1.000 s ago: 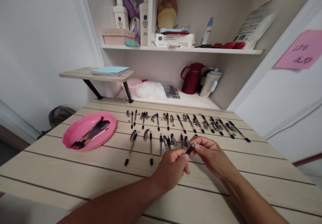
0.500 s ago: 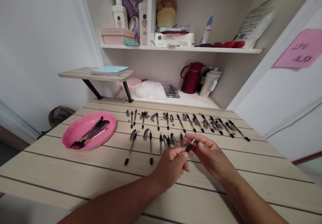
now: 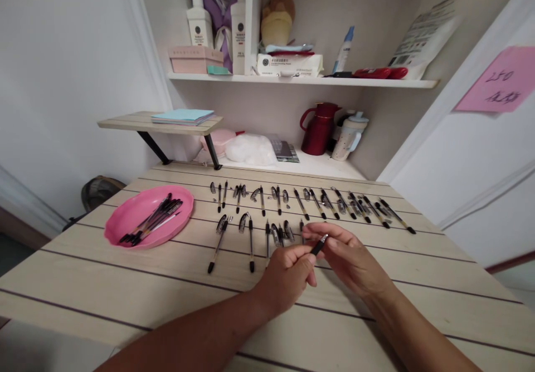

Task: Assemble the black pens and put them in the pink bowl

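Note:
My left hand (image 3: 288,277) is closed around the barrel of a black pen (image 3: 320,246), its silver tip pointing up and to the right. Curled about that tip is my right hand (image 3: 353,258), its thumb against the metal end and its fingers behind the pen. Just beyond my hands lies a row of uncapped pens (image 3: 251,244) with loose caps (image 3: 288,231), partly hidden by my fingers. A second row of pens (image 3: 301,204), with caps and small tip pieces among them, stretches across the table farther back.
At the left, a pink bowl (image 3: 121,216) holds several pens and a white stick. Behind the table (image 3: 188,294) stand a small raised shelf (image 3: 125,120), a red jug (image 3: 320,130) and a pale tumbler (image 3: 349,138). A cupboard shelf (image 3: 334,81) runs above.
The held pen's tip has shifted slightly right and down, closer to my right thumb. The pens on the table and in the bowl have stayed put.

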`<state>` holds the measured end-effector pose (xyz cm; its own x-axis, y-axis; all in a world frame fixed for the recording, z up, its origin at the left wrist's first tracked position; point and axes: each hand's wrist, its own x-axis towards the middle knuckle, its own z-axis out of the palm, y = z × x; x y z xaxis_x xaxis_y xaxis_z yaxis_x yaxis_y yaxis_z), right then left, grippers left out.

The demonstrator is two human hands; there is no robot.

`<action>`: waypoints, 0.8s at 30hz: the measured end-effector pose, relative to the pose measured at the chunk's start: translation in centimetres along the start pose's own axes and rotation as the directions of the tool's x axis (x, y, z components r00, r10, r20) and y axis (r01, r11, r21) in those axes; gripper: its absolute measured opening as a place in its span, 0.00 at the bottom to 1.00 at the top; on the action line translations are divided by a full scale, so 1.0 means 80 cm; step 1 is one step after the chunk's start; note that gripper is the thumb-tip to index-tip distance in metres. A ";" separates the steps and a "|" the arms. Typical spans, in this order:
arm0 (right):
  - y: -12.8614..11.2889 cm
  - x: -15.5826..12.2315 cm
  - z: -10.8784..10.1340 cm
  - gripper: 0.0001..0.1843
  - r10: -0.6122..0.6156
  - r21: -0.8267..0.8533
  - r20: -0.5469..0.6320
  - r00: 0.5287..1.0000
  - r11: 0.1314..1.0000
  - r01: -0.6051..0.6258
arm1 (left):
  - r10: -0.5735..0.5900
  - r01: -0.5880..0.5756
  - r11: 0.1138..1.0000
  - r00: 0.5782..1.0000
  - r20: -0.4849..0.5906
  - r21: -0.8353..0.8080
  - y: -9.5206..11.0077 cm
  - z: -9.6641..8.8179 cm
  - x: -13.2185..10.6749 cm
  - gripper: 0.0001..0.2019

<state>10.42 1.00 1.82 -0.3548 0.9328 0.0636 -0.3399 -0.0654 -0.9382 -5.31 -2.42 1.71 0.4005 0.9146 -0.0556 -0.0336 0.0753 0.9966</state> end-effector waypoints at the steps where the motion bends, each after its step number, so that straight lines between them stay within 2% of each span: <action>1: 0.001 0.000 -0.001 0.11 -0.019 -0.018 -0.008 1.000 1.000 0.019 | 0.005 -0.005 1.000 1.000 -0.002 0.000 -0.001 0.000 0.000 0.17; 4: 0.005 0.003 -0.002 0.06 -0.083 -0.055 -0.014 0.996 0.995 0.082 | 0.023 -0.023 1.000 1.000 -0.013 0.020 -0.005 0.000 0.000 0.16; 7: 0.006 0.003 -0.001 0.10 -0.084 -0.064 -0.002 0.996 0.994 0.084 | 0.019 -0.018 0.999 1.000 -0.014 0.038 -0.006 -0.001 0.000 0.16; 11: 0.003 0.001 0.000 0.15 -0.027 -0.059 -0.007 1.000 0.998 0.027 | 0.021 -0.020 1.000 1.000 -0.015 0.009 -0.001 -0.001 0.000 0.17; 14: 0.003 0.002 -0.001 0.07 -0.074 -0.074 -0.042 0.996 0.995 0.070 | 0.017 -0.016 1.000 1.000 -0.014 0.018 -0.003 -0.001 0.001 0.17; 16: 0.006 0.004 -0.002 0.06 -0.103 -0.077 -0.042 0.994 0.992 0.099 | 0.016 -0.015 0.999 1.000 -0.022 0.034 -0.006 -0.001 0.002 0.16; 19: 0.008 0.005 -0.003 0.08 -0.115 -0.072 -0.029 0.993 0.991 0.112 | 0.014 -0.013 0.999 1.000 -0.026 0.041 -0.008 -0.001 0.002 0.16; 24: 0.004 0.003 -0.002 0.16 -0.039 -0.079 -0.002 0.999 0.996 0.039 | 0.009 -0.008 1.000 1.000 -0.020 0.025 -0.003 -0.001 0.002 0.16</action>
<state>10.35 1.26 1.45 -0.3394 0.9353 0.0999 -0.2841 -0.0007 -0.9588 -5.33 -2.23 1.48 0.3816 0.9231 -0.0482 -0.0141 0.0579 0.9982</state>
